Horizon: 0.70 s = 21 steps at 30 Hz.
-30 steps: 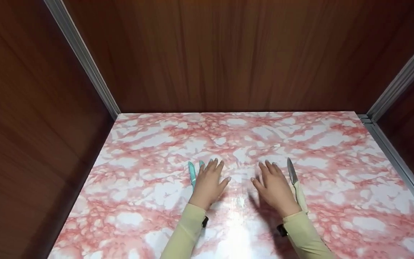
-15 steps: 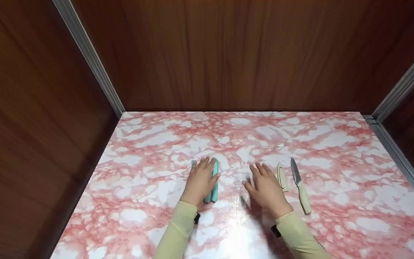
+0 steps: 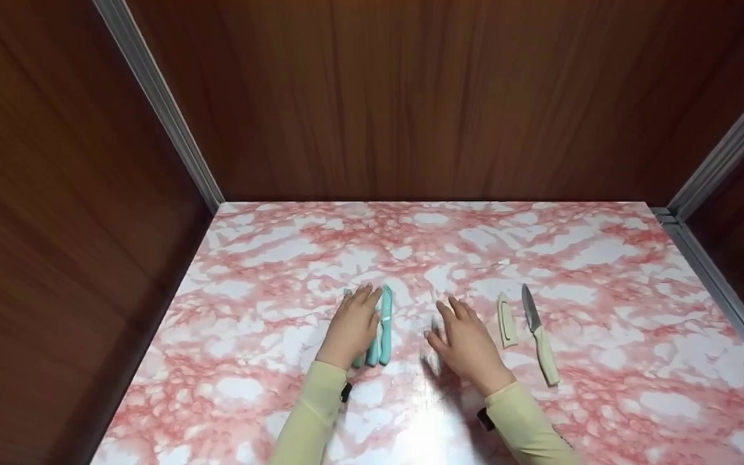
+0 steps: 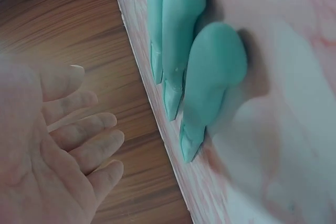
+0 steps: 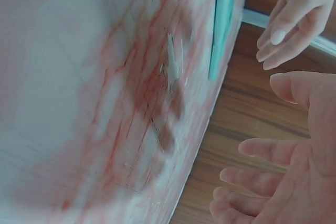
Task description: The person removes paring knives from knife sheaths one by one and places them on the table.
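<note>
Three teal knives [image 3: 385, 329], apparently in matching sheaths, lie side by side on the marbled tabletop. My left hand [image 3: 351, 329] is over them, partly hiding two. Its palm faces down above the teal handles [image 4: 215, 72] in the left wrist view, apart from them, with nothing in the fingers. My right hand [image 3: 467, 345] is held over the table with fingers spread and nothing in its grip. To its right lie a cream knife sheath [image 3: 507, 321] and a bare-bladed knife with a cream handle [image 3: 544, 355], blade pointing away from me.
The pink-and-white tabletop [image 3: 268, 258] ends at a dark wood back panel [image 3: 411, 103]. Wood panels with metal corner posts [image 3: 159, 97] stand at both sides. Bright glare lies on the front middle of the table.
Both hands have shifted left. The cream sheath has come into sight beside my right hand, and more of the teal knives shows right of my left hand. Neither hand has picked anything up.
</note>
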Available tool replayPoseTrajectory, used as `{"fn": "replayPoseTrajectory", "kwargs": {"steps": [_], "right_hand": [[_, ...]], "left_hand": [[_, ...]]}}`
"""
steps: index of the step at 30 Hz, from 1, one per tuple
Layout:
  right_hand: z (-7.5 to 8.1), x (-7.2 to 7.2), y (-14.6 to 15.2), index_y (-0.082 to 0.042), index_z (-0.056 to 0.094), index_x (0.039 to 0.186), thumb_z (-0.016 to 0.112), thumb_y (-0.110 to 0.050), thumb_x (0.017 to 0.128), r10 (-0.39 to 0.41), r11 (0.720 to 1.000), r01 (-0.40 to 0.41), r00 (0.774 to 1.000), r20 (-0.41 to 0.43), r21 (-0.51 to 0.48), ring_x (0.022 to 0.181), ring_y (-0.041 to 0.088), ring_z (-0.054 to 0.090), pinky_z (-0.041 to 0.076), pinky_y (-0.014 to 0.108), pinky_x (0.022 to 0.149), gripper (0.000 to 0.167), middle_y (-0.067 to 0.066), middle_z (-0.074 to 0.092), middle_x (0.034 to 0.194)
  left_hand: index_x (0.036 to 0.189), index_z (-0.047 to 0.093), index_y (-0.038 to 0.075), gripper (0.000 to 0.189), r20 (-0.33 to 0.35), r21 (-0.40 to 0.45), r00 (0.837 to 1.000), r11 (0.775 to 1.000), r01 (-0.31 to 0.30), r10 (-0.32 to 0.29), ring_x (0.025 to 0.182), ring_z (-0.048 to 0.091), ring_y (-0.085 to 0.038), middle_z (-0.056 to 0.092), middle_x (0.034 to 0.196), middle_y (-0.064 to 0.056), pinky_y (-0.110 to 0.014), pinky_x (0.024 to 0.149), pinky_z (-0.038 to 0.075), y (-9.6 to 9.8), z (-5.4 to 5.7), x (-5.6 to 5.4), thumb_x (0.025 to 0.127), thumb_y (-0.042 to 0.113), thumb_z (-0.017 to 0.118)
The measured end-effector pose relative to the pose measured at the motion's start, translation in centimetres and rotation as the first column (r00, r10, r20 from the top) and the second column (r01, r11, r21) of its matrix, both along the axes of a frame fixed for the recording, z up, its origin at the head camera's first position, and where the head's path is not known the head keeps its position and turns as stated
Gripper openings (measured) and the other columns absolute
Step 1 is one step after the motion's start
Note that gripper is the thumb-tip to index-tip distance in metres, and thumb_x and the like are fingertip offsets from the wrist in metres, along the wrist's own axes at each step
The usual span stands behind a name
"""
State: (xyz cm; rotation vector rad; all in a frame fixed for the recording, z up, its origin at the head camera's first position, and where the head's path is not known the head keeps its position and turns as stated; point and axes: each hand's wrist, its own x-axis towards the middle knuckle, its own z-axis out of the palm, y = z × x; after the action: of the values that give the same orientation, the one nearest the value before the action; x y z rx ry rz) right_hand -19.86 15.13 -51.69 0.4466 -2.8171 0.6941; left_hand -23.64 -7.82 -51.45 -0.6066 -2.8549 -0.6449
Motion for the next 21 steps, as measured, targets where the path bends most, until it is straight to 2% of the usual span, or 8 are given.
{"fn": "replayPoseTrajectory", "kwargs": {"steps": [4,7,12,17,21], "right_hand": [[0.1,0.0,-0.4,0.002,0.047,0.138,0.063,-0.036,0.091,-0.009,1.000,0.010,0.999,0.044,-0.021,0.130,0.043,0.037,0.034,0.055,0.103,0.063,0.027,0.039,0.142],[0.2,0.1,-0.8,0.001,0.046,0.139,0.063,-0.037,0.092,-0.013,1.000,0.014,0.998,0.067,-0.022,0.129,0.041,0.038,0.035,0.054,0.102,0.063,0.027,0.040,0.141],[0.4,0.0,-1.7,0.003,0.051,0.134,0.066,-0.035,0.089,0.000,1.000,0.001,1.000,0.023,-0.021,0.121,0.041,0.046,0.039,0.052,0.099,0.061,0.027,0.047,0.133],[0.7,0.1,-2.9,0.005,0.054,0.130,0.069,-0.034,0.087,0.024,1.000,-0.024,1.000,-0.002,-0.015,0.114,0.040,0.052,0.043,0.050,0.096,0.060,0.026,0.051,0.127],[0.9,0.1,-4.0,0.005,0.055,0.128,0.070,-0.033,0.086,0.056,0.998,-0.056,0.998,-0.025,-0.015,0.111,0.038,0.054,0.045,0.049,0.093,0.059,0.024,0.053,0.124]], "left_hand": [[0.142,0.046,0.008,0.046,0.010,-0.002,1.000,1.000,0.026,-0.026,0.135,0.035,-0.033,0.042,0.145,-0.016,-0.043,0.113,0.022,0.0,0.3,-0.2,0.097,0.013,0.055],[0.144,0.045,0.010,0.047,0.050,-0.021,0.998,0.999,0.046,-0.045,0.136,0.034,-0.030,0.039,0.147,-0.013,-0.042,0.113,0.023,0.1,0.5,-0.3,0.098,0.013,0.054],[0.144,0.044,0.011,0.047,0.101,-0.078,0.992,0.994,0.078,-0.070,0.135,0.035,-0.029,0.038,0.149,-0.008,-0.042,0.111,0.028,0.4,0.7,-0.6,0.097,0.007,0.053],[0.142,0.047,0.012,0.048,0.099,-0.132,0.991,0.986,0.102,-0.089,0.132,0.038,-0.034,0.040,0.147,-0.008,-0.044,0.106,0.035,0.6,0.5,-0.9,0.096,0.001,0.052],[0.139,0.051,0.011,0.046,0.064,-0.164,0.991,0.978,0.127,-0.118,0.129,0.043,-0.033,0.046,0.143,-0.010,-0.044,0.107,0.034,0.6,0.2,-1.2,0.094,0.002,0.054]]}}
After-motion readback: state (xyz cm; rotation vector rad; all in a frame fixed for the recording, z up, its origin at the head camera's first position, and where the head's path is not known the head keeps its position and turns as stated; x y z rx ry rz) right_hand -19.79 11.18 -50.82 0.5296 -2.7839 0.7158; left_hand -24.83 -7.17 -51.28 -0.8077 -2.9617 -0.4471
